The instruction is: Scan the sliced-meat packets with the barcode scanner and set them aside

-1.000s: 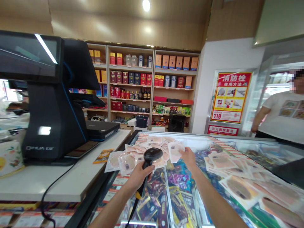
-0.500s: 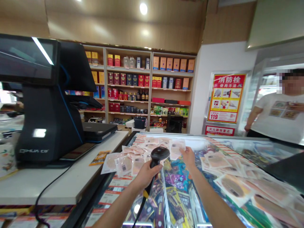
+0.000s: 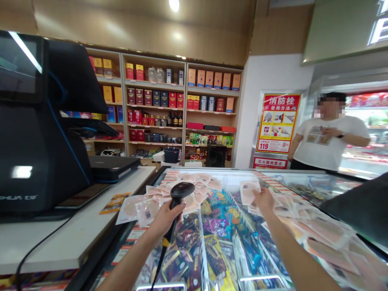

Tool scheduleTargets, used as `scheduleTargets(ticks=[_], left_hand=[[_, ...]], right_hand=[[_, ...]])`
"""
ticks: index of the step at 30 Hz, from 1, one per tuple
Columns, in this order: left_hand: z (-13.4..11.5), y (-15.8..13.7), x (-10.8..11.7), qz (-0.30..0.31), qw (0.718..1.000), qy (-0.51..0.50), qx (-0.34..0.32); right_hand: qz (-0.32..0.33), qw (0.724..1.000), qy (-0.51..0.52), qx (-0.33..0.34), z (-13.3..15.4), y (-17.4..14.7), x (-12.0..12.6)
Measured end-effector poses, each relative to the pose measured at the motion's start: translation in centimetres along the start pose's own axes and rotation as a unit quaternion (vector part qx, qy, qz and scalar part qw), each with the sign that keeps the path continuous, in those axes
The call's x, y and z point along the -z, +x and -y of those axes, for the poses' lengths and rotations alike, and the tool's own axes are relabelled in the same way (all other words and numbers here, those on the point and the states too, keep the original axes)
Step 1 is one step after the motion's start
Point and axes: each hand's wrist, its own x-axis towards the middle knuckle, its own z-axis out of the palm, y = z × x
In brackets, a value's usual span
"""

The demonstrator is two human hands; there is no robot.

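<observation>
Over the big glass-topped case (image 3: 226, 177), the left hand's grip (image 3: 166, 218) is wrapped around a black scanner (image 3: 181, 190). The right hand's grip (image 3: 263, 199) pinches the right side of a thin, flat packet (image 3: 249, 191). One pile of flat packets (image 3: 207, 182) lies on the glass behind the scanner. More flat packets (image 3: 324, 228) lie on the right. On the white table (image 3: 81, 228), an orange packet (image 3: 114, 203) sits near a black till (image 3: 39, 157).
</observation>
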Motion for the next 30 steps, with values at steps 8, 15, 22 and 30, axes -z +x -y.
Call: scheduleTargets(ticks=[8, 15, 22, 30], left_hand=[[1.2, 0.3, 2.8, -0.055, 0.998, 0.006, 0.013], [2.2, -0.9, 4.1, -0.052, 0.998, 0.009, 0.031], [2.5, -1.6, 4.3, -0.046, 0.998, 0.012, 0.051], [2.7, -2.3, 5.4, -0.07, 0.995, 0.01, 0.065]], right_hand=[[-0.003, 0.979, -0.192, -0.062, -4.1, 2.6, 4.1], [-0.038, 0.97, -0.226, -0.085, -5.3, 2.6, 4.3], [-0.103, 0.974, -0.187, 0.075, 1.3, -1.8, 1.6], [0.122, 0.975, -0.114, 0.15, 10.9, -11.2, -6.0]])
